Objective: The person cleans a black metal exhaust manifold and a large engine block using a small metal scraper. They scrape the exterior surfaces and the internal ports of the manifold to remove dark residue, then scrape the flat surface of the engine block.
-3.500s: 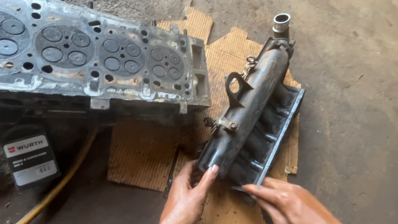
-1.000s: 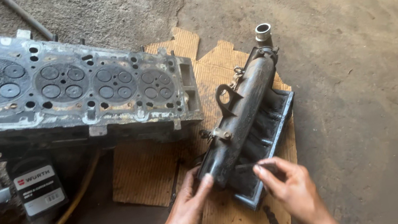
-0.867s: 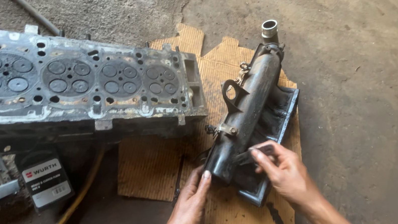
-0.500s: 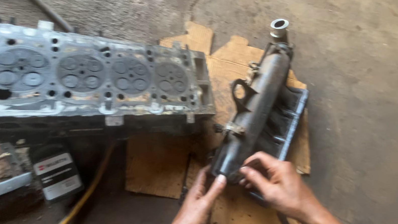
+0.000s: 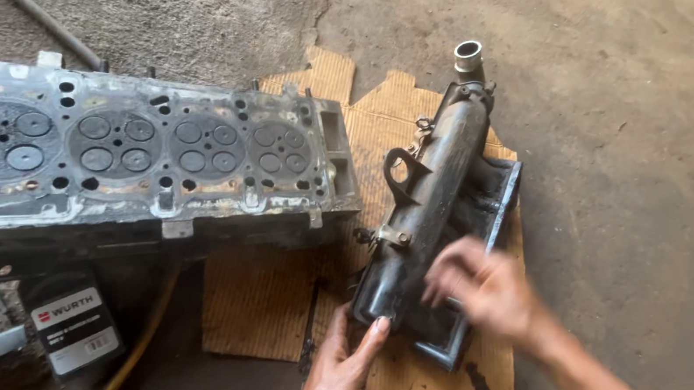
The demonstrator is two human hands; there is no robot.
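the concrete floor (image 5: 635, 98) to the right of the dark manifold (image 5: 440, 201) lies open, so a hand could come in from that side unhindered. on the left, the cylinder head (image 5: 131, 160) stands close, leaving only a narrow strip of cardboard (image 5: 263, 302) between its near corner and the manifold. the manifold's bracket loop (image 5: 401, 171) juts into that strip. the left hand (image 5: 335, 382) blocks the near end of the manifold, and the right hand (image 5: 486, 288), blurred, covers its near right side. a yellow hose (image 5: 122, 372) and a black can (image 5: 72, 330) crowd the lower left.
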